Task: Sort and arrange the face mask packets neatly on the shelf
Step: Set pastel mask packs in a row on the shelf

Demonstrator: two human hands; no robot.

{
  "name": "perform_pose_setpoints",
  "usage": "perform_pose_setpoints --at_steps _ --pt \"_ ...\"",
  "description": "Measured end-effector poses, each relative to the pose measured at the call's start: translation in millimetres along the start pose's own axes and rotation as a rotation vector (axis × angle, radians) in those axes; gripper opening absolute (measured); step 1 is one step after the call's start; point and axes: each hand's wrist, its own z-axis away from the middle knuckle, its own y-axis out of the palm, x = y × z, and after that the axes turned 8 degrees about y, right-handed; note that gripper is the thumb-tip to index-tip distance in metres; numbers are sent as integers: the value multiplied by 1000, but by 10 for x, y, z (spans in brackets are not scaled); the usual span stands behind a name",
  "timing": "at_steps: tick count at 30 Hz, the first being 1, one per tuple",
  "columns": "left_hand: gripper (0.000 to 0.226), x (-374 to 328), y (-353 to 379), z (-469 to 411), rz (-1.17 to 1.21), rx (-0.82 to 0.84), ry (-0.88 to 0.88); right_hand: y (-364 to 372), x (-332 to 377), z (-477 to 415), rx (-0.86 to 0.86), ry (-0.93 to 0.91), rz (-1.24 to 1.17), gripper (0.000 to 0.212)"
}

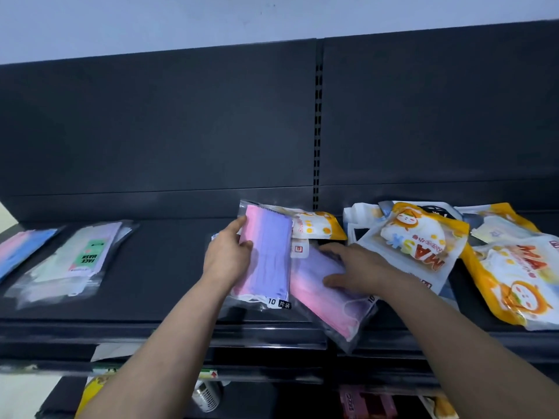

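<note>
My left hand (228,252) grips the left edge of a clear packet of pink-to-purple masks (269,258), tilted up off the dark shelf (157,267). My right hand (360,267) lies on a second pink-purple packet (329,303) that hangs over the shelf's front edge, thumb and fingers curled on its upper part. Behind them sits a small orange-and-white packet (317,226). To the right is a loose heap of orange-and-white "MASK" pouches (417,246), with another large pouch (520,276) at the far right.
At the left of the shelf lie a pile of clear "FACE MASK" packets (75,261) and a pink-blue packet (21,249). The shelf's dark back panel (181,131) rises behind. Lower shelves hold other goods (208,394).
</note>
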Motion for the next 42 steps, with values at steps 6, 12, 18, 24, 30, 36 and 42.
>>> perform_pose_setpoints --at_steps 6,12,18,24,30,36,42 --pt "56 -74 56 -112 -8 19 55 -322 -432 305 -105 140 -126 56" --pt "57 -326 294 -119 73 -8 95 -470 -705 573 -396 243 -162 44" --pt "60 -545 387 -110 93 -128 185 -448 -656 708 -724 280 -190 48" --pt "57 -414 101 79 37 -264 123 -364 -414 520 -681 180 -330 48" --pt "57 124 -504 427 -37 -400 -99 -70 295 186 -446 -108 -430 51" --pt "57 780 -1238 759 -29 -489 -279 229 1263 76 -260 -261 -393 51" --pt "57 1537 -1978 978 23 -540 -379 583 2244 29 -206 -253 -451 51"
